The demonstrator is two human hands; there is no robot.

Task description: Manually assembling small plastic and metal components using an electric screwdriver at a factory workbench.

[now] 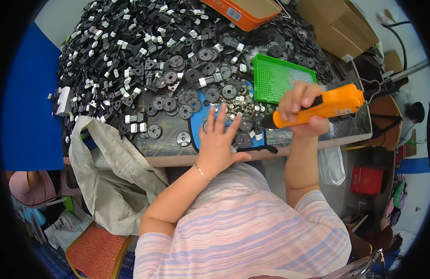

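White label (234,14) on orange box (248,23): print unreadably small.

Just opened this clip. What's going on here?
A person at a crowded table grips an orange handheld tool in the right hand, its dark tip pointing left. The left hand is spread, palm down, over a blue mat; whether it presses on anything is unclear. Small metal pieces and black discs lie around there, with a green tray beyond the right hand and a big heap of black-and-white parts at the far left.

Fittings (234,105) lie on the mat (195,129), left of the tray (257,78)
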